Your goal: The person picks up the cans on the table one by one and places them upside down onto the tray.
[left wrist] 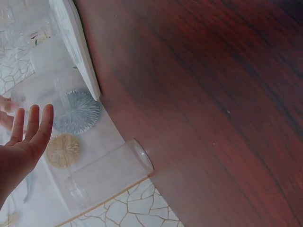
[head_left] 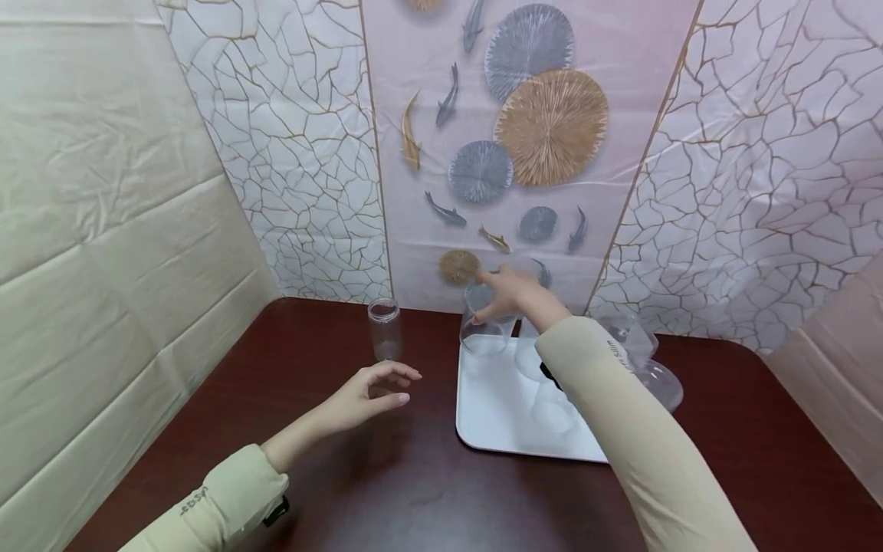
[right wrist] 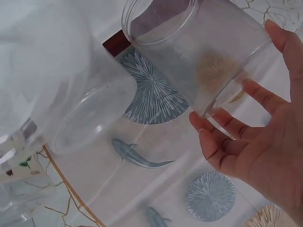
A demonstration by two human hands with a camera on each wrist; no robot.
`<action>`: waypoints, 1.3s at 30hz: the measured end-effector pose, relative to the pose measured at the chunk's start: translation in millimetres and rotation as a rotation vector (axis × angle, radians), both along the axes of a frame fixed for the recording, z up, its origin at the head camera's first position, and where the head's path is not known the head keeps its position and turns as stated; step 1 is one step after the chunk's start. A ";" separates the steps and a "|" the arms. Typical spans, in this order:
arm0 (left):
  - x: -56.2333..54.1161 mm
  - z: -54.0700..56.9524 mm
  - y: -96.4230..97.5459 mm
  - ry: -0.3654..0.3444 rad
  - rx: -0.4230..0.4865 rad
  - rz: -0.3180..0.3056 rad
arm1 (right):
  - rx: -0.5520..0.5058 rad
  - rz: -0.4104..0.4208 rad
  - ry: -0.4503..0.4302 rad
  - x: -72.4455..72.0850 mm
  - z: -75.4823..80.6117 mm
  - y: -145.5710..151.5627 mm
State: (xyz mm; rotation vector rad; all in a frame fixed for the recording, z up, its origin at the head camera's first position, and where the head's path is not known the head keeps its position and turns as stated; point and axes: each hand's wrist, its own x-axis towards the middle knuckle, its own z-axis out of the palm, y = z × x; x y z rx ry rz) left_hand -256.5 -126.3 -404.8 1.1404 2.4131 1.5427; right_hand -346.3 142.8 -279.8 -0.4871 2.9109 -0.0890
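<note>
My right hand reaches over the back left corner of a white tray and holds a clear plastic jar near its upper end. In the right wrist view the thumb lies along one side of it and the fingers curl round the other. Whether the jar's lower end touches the tray cannot be told. My left hand hovers above the table with fingers loosely bent and nothing in them. Just behind it, a slimmer clear jar stands upright on the table; the left wrist view shows this jar too.
More clear containers stand on the tray, partly hidden behind my right forearm. A round transparent piece juts past the tray's right side. The dark wooden table ends at a patterned cloth wall.
</note>
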 end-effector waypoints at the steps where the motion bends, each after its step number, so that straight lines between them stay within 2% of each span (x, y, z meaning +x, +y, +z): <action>1: 0.6 -0.6 0.8 -0.006 -0.003 -0.004 | 0.001 -0.008 -0.011 -0.2 -1.2 -1.0; 9: 1.9 0.4 6.9 -0.006 0.010 -0.020 | -0.007 -0.101 -0.078 -2.2 -8.3 -6.7; 13: 1.5 1.9 7.5 -0.008 0.009 -0.019 | -0.034 -0.148 -0.104 -3.3 -17.4 -11.7; 21: 2.4 0.4 7.6 -0.029 -0.004 -0.029 | -0.046 -0.194 -0.096 -3.8 -34.1 -19.5; 33: 2.7 -0.8 7.1 -0.032 -0.006 -0.030 | -0.099 -0.194 -0.163 -4.8 -39.9 -15.2; 39: 3.1 -2.6 7.1 -0.027 -0.002 -0.031 | -0.089 -0.209 -0.154 -0.7 -38.0 -19.4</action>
